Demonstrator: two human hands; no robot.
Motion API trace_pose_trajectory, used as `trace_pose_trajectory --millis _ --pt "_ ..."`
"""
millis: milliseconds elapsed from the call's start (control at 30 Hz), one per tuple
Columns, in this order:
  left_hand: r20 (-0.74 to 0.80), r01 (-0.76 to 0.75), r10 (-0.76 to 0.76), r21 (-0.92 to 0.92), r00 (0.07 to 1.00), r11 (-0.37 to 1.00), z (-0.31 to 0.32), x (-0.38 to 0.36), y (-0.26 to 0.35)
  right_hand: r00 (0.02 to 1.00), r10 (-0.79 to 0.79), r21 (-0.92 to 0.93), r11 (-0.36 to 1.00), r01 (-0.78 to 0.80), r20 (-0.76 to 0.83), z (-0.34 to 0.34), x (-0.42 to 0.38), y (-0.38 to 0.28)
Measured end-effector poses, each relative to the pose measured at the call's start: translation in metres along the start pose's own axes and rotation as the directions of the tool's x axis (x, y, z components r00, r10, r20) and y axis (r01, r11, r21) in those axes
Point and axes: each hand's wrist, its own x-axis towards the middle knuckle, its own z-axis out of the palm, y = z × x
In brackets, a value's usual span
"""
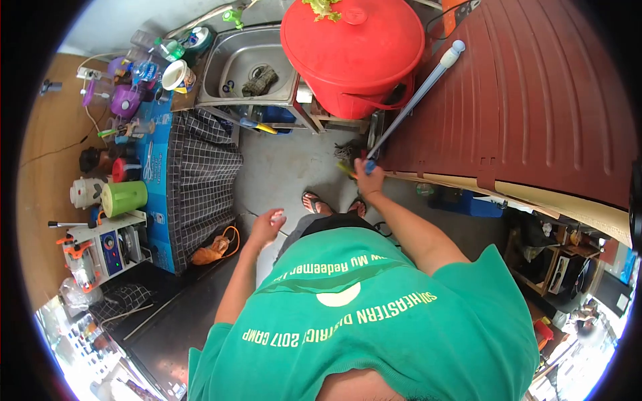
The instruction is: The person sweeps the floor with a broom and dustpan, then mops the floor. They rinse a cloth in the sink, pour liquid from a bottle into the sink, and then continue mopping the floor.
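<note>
My right hand (368, 182) reaches forward with its fingers closed around the blue lower fitting of a long pale-blue pole (418, 97). The pole slants up along the side of a dark-red ribbed panel. A short yellow-green piece (346, 169) sticks out beside these fingers, and a dark stringy bundle (348, 150) lies on the floor just beyond. My left hand (269, 224) hangs by my left thigh, fingers curled in; a pale spot shows at the fingertips, and I cannot tell what it is.
Ahead are a steel sink (231, 57) holding a scrubbing cloth and a big red lidded tub (351, 53). The ribbed panel (535, 87) borders my right. To the left, a table with a checked curtain (200, 174) carries bottles and a green pitcher (124, 199); an orange bag (212, 250) lies below.
</note>
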Motion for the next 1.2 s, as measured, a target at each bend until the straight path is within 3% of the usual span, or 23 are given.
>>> trace_pose_trajectory --millis 33,100,167,200,267,333,400,433,467,567,600,667,700,733,800,867,900,933,967,1000,1067,1133,1200 --pt "-0.015 -0.082 0.081 -0.137 0.997 0.987 0.003 0.009 0.000 0.996 -0.012 -0.049 0.999 0.017 0.087 0.005 -0.010 -0.010" --pt "-0.050 -0.166 0.159 -0.266 0.986 0.949 -0.004 0.016 0.026 0.903 -0.340 -0.134 0.914 0.383 0.261 0.018 -0.029 -0.043" --pt "-0.114 -0.159 0.119 -0.476 0.986 0.865 -0.028 -0.013 0.115 0.791 -0.370 -0.001 0.906 0.424 0.488 0.032 -0.046 -0.073" --pt "-0.119 -0.162 0.119 -0.471 0.986 0.867 -0.038 -0.023 0.139 0.789 -0.375 0.006 0.905 0.426 0.486 0.044 -0.050 -0.076" --pt "-0.087 -0.273 0.259 -0.259 0.962 0.926 -0.058 -0.041 0.171 0.571 -0.407 0.071 0.852 0.518 0.713 0.070 -0.058 -0.079" --pt "-0.059 -0.199 0.190 -0.234 0.980 0.952 -0.084 -0.054 0.178 0.569 -0.406 0.096 0.864 0.495 0.715 0.087 -0.066 -0.104" --pt "-0.006 -0.172 0.172 -0.028 0.985 0.985 -0.116 -0.064 0.174 0.468 -0.469 0.217 0.841 0.497 0.749 0.107 -0.067 -0.127" --pt "0.011 -0.127 0.130 -0.144 0.991 0.981 -0.131 -0.075 0.179 0.434 -0.484 0.257 0.837 0.483 0.760 0.121 -0.071 -0.136" --pt "0.016 -0.133 0.137 -0.137 0.990 0.982 -0.142 -0.079 0.174 0.443 -0.486 0.255 0.837 0.485 0.753 0.137 -0.075 -0.146" --pt "0.051 -0.175 0.189 -0.202 0.981 0.964 -0.180 -0.079 0.135 0.289 -0.544 0.415 0.815 0.404 0.788 0.202 -0.087 -0.159" --pt "0.051 -0.175 0.189 -0.202 0.981 0.964 -0.190 -0.074 0.117 0.289 -0.545 0.415 0.815 0.404 0.787 0.220 -0.089 -0.160" --pt "0.162 -0.015 0.037 -0.136 0.986 0.991 -0.210 -0.059 0.079 0.216 -0.444 0.320 0.840 0.438 0.870 0.260 -0.086 -0.164" --pt "0.146 0.047 -0.023 -0.162 0.989 0.986 -0.216 -0.050 0.061 0.099 -0.307 0.222 0.843 0.490 0.947 0.281 -0.080 -0.168" --pt "0.114 0.060 -0.051 -0.079 0.992 0.995 -0.221 -0.038 0.034 0.099 -0.305 0.221 0.846 0.486 0.947 0.299 -0.075 -0.165" --pt "-0.050 -0.076 0.082 0.128 0.995 0.989 -0.227 -0.016 -0.028 0.038 -0.243 0.125 0.619 0.775 0.969 0.339 -0.058 -0.146" --pt "-0.115 0.006 0.040 0.373 0.993 0.928 -0.238 -0.006 -0.085 -0.083 0.294 -0.145 0.674 0.724 0.952 0.428 -0.012 -0.076" --pt "-0.119 0.022 0.023 0.358 0.993 0.933 -0.258 -0.003 -0.095 0.168 0.255 -0.299 0.669 0.681 0.952 0.441 0.014 -0.092" --pt "-0.051 0.149 -0.141 0.268 0.989 0.952 -0.284 -0.005 -0.097 0.410 0.211 -0.436 0.673 0.598 0.887 0.450 0.043 -0.112" --pt "0.036 0.283 -0.294 0.189 0.955 0.941 -0.303 -0.002 -0.107 0.697 -0.014 -0.441 0.765 0.469 0.717 0.470 0.067 -0.109" --pt "0.039 0.301 -0.313 0.184 0.949 0.936 -0.311 0.002 -0.128 0.805 -0.251 -0.435 0.736 0.519 0.537 0.491 0.092 -0.097" --pt "-0.007 0.422 -0.431 0.213 0.903 0.881 -0.322 0.003 -0.167 0.919 -0.076 -0.723 0.593 0.354 0.387 0.532 0.125 -0.086" --pt "0.024 0.455 -0.480 0.281 0.877 0.845 -0.327 0.011 -0.209 0.926 -0.211 -0.772 0.512 0.377 0.312 0.579 0.154 0.013" --pt "0.127 0.381 -0.417 0.237 0.900 0.894 -0.308 0.012 -0.282 0.918 0.267 -0.796 0.599 0.081 0.294 0.586 0.164 -0.004"
